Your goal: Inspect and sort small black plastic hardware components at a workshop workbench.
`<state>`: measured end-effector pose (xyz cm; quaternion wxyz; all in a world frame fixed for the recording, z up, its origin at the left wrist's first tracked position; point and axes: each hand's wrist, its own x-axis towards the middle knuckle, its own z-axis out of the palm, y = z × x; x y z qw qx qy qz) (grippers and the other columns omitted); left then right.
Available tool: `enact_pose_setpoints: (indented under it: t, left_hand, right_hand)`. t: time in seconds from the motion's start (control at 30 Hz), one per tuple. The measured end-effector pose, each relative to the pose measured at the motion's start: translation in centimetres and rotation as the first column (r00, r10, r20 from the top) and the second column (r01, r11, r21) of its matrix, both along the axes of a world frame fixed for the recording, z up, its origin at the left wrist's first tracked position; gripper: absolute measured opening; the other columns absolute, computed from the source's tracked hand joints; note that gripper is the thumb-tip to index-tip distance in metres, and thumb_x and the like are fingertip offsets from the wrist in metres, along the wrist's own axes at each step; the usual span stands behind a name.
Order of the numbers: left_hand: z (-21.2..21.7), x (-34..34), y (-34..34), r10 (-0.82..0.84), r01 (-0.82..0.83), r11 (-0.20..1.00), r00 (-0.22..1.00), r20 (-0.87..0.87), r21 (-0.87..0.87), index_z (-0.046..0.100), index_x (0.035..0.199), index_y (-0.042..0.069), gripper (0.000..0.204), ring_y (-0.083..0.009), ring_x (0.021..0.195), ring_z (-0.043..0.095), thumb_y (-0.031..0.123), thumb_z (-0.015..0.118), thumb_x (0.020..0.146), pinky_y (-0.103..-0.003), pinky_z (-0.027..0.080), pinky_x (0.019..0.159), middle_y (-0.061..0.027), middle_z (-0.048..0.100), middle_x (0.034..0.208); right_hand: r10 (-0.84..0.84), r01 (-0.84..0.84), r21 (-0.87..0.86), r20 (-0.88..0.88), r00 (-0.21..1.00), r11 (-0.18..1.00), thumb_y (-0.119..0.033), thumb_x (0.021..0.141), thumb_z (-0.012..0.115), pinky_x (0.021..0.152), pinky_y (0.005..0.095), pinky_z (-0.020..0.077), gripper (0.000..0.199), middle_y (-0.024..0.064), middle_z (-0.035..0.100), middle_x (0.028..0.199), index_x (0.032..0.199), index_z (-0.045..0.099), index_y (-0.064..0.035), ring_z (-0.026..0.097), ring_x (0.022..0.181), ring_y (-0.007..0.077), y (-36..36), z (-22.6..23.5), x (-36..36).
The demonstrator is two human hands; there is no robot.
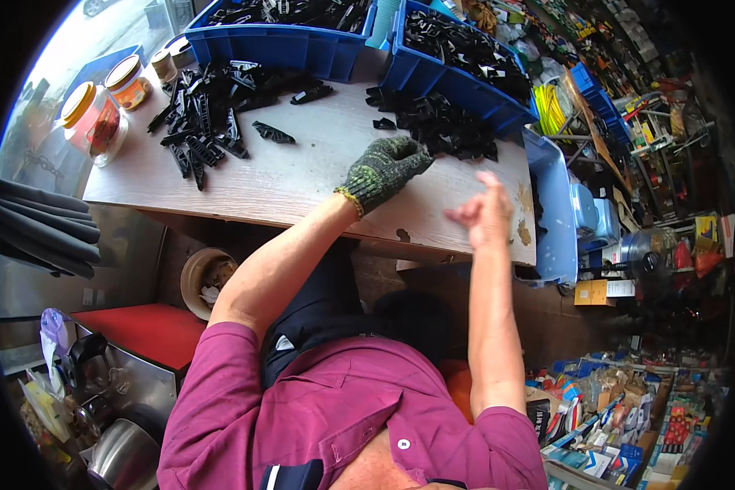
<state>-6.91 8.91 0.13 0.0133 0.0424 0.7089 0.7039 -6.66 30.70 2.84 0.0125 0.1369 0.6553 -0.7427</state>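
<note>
My left hand [385, 170], in a dark green knitted glove, is over the middle of the table [302, 184] with its fingers curled together. Whatever those fingers hold, if anything, is hidden. Just beyond it lies a pile of small black plastic parts [453, 126], with one loose black piece [384, 124] to its left. My bare right hand [486, 214] hovers near the table's right front part, blurred, its thumb and forefinger apart and nothing visible in it. Longer black plastic parts [200, 114] are heaped at the left, and a single one [273, 132] lies apart from them.
Two blue crates [278, 47] [457, 80] full of black parts stand along the table's far side. Lidded jars [94, 122] sit at the left edge. A light blue bin [554, 212] is against the right edge. Below the table stands a bucket [194, 282].
</note>
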Motion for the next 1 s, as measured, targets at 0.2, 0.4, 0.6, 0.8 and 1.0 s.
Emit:
enact_pose_setpoints:
  t: [0.2, 0.4, 0.6, 0.8, 1.0]
  left_hand:
    - [-0.3, 1.6, 1.8, -0.036, 0.039, 0.993, 0.999, -0.025, 0.113, 0.066, 0.117, 0.005, 0.033, -0.0092, 0.068, 0.058, 0.028, 0.069, 0.094, -0.027, 0.05, 0.061, -0.0024, 0.067, 0.082]
    - [-2.1, 1.7, 1.3, -0.175, 0.166, 0.985, 0.929, -0.326, -0.054, 0.06, 0.131, 0.009, 0.037, -0.0259, 0.084, 0.071, 0.016, 0.063, 0.094, -0.04, 0.054, 0.074, -0.0123, 0.074, 0.096]
    - [1.0, 4.1, 1.2, -0.073, -0.048, 0.911, 0.959, -0.274, -0.41, 0.063, 0.106, 0.01, 0.025, -0.036, 0.083, 0.07, 0.031, 0.063, 0.092, -0.046, 0.055, 0.071, -0.0176, 0.07, 0.085]
    - [-1.0, 3.7, 1.4, -0.015, -0.235, 0.878, 0.857, -0.515, -0.416, 0.065, 0.104, 0.009, 0.02, -0.0379, 0.08, 0.067, 0.024, 0.066, 0.09, -0.046, 0.053, 0.067, -0.0156, 0.069, 0.088]
    - [-0.4, 3.7, 1.0, -0.085, -0.213, 0.824, 0.87, -0.486, -0.525, 0.066, 0.112, 0.009, 0.029, -0.0354, 0.088, 0.067, 0.024, 0.069, 0.086, -0.045, 0.054, 0.073, -0.0135, 0.07, 0.097]
  right_hand:
    - [0.265, -0.25, 0.091, -0.225, 0.938, 0.964, -0.032, 0.094, 0.071, 0.045, 0.0223, 0.0356, 0.034, -0.0068, 0.054, 0.066, 0.111, 0.068, -0.0027, 0.041, 0.05, 0.0037, -4.5, -2.8, 1.8]
    - [0.302, -0.286, 0.099, -0.303, 0.904, 0.953, -0.03, 0.096, 0.07, 0.05, 0.0186, 0.0233, 0.027, -0.0113, 0.054, 0.072, 0.104, 0.072, -0.0036, 0.034, 0.056, -0.0017, -3.8, -3.5, 2.0]
    - [0.277, -0.264, 0.084, -0.281, 0.919, 0.961, -0.035, 0.097, 0.067, 0.055, 0.0201, 0.0366, 0.028, -0.0084, 0.057, 0.071, 0.096, 0.071, -0.0069, 0.046, 0.058, 0.0025, -4.2, -4.3, 1.6]
    - [0.28, -0.213, 0.218, -0.349, 0.894, 0.952, -0.034, 0.099, 0.064, 0.053, 0.0216, 0.0375, 0.026, -0.0074, 0.055, 0.069, 0.091, 0.065, -0.0094, 0.047, 0.057, 0.0041, -4.2, -4.6, 1.7]
    - [0.252, -0.215, 0.167, -0.249, 0.935, 0.962, -0.036, 0.099, 0.053, 0.041, 0.0278, 0.0299, 0.031, -0.0061, 0.036, 0.053, 0.081, 0.056, -0.0113, 0.034, 0.044, 0.0065, -4.2, -3.6, 2.5]
